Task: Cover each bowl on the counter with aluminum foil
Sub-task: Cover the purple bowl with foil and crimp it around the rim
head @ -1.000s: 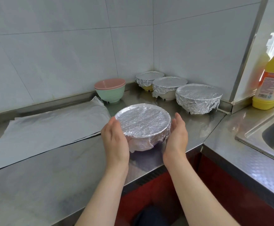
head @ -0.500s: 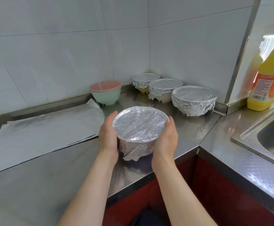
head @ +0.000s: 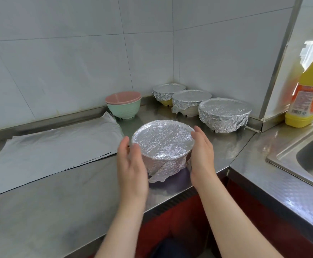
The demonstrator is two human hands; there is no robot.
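A foil-covered bowl (head: 164,140) stands near the front edge of the steel counter (head: 58,202), its foil crumpled down the sides with a loose flap at the bottom front. My left hand (head: 131,164) is at its left side with the fingers straight; whether it touches the foil is unclear. At the bowl's right side my right hand (head: 201,153) lies flat against the foil. Three more foil-covered bowls (head: 224,114) sit in the back corner. An uncovered pink bowl (head: 123,97) is stacked in a green bowl (head: 124,109) by the wall.
Flat foil sheets (head: 53,148) lie stacked on the counter to the left. A yellow detergent bottle (head: 308,94) stands at the right, beside a sink (head: 312,155). The counter's front edge runs just below the bowl.
My hands were cupped round the bowl's sides half a second ago; now the fingers are straighter and the left hand has eased outward. The bowl has stayed in about the same place.
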